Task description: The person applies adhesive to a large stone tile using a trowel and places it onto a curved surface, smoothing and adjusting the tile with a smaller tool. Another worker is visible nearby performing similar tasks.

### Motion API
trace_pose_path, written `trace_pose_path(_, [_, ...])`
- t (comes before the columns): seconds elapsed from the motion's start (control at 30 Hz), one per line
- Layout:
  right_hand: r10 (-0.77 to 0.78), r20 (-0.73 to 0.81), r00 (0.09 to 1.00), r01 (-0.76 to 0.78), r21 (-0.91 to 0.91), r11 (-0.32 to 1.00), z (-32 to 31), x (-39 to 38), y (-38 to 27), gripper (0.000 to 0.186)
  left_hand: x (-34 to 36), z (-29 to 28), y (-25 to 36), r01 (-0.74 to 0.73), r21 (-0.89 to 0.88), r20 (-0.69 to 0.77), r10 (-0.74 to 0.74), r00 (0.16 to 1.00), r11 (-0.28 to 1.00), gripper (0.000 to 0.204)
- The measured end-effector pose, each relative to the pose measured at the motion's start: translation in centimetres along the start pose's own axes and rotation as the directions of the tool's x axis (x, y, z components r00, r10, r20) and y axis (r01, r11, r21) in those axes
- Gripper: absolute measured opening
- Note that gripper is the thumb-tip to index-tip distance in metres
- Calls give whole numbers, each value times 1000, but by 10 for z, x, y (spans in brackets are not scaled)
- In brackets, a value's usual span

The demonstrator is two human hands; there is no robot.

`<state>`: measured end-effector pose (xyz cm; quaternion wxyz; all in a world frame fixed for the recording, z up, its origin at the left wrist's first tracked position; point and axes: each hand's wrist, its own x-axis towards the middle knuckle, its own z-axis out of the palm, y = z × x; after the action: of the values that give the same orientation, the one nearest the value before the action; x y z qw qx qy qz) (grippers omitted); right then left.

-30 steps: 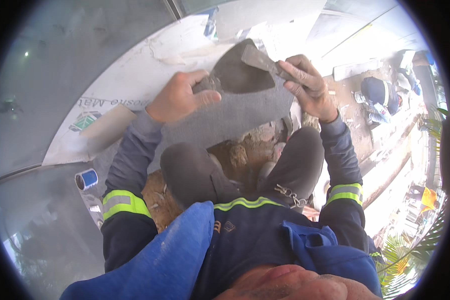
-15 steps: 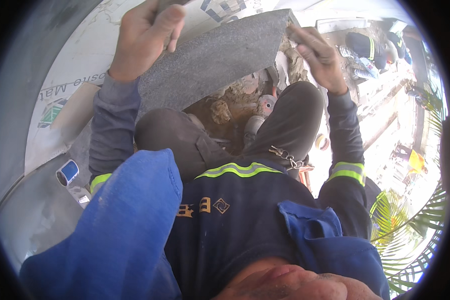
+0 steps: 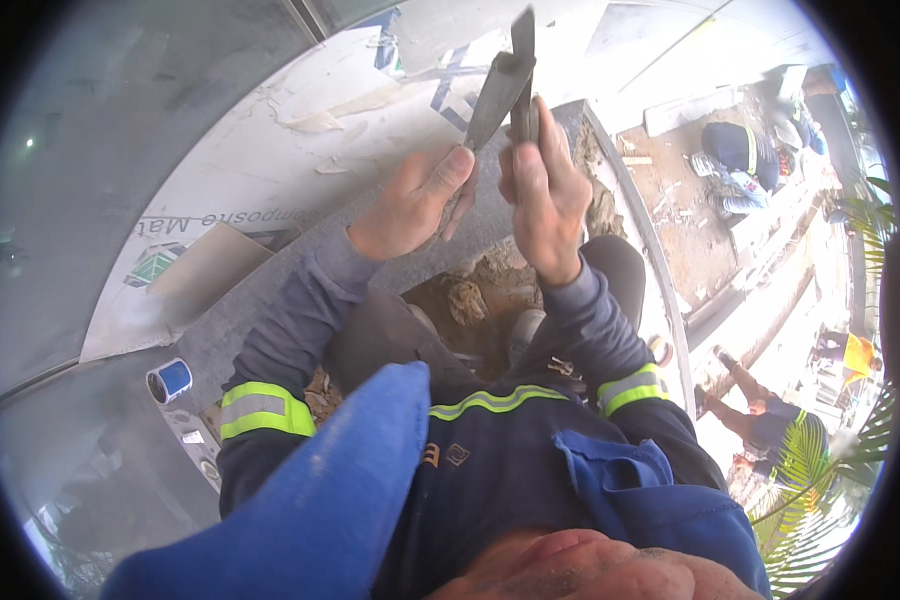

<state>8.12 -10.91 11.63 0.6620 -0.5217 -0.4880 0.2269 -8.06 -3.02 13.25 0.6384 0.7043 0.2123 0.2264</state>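
Note:
My left hand (image 3: pixel 410 205) grips a flat grey blade (image 3: pixel 487 105), thumb pressed along its side. My right hand (image 3: pixel 548 205) is closed round a second narrow grey blade (image 3: pixel 523 115), which stands upright. The two blades cross near their tops, where a small grey lump sits; their exact kind is not clear. Both hands are raised over the grey stone slab (image 3: pixel 475 228) in front of my knees. Below the slab, a clump of mortar (image 3: pixel 466 300) lies in the gap between my legs.
White printed sheeting (image 3: pixel 300 130) lies beyond the slab, beside a large grey panel (image 3: pixel 140 110). A blue-and-white can (image 3: pixel 170 380) is at the left. Two co-workers (image 3: pixel 745 150) (image 3: pixel 775 425) are off to the right, near palm leaves (image 3: pixel 810 480). Rubble covers the ground there.
My hands have come together from far apart, the left moving right and down, the right moving left and down. Both blades now show, crossed. My view has shifted slightly.

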Motion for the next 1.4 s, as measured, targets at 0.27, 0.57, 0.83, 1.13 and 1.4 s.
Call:
trace_pose_path(0.27, [214,66,974,-223,171,960,-27,-2,3,53,-13,-5,-5,95,42,-14,-95,995,995,67])
trace_pose_path(0.57, [281,305,910,-187,-302,935,-36,-30,42,47,-72,-80,-59,155,129,-559,-57,827,980,65])
trace_pose_path(0.83, [623,411,665,-235,-677,697,-93,106,100,43,-247,-112,-193,654,294,-943,99,319,697,59])
trace_pose_path(1.13, [694,583,424,654,-727,211,-85,217,237,46,-342,-107,-285,950,-45,-999,-31,-37,310,71])
trace_pose_path(1.4, [904,418,90,811,-558,178,-104,283,277,38,-377,-109,-293,936,-204,-978,-25,-205,288,72])
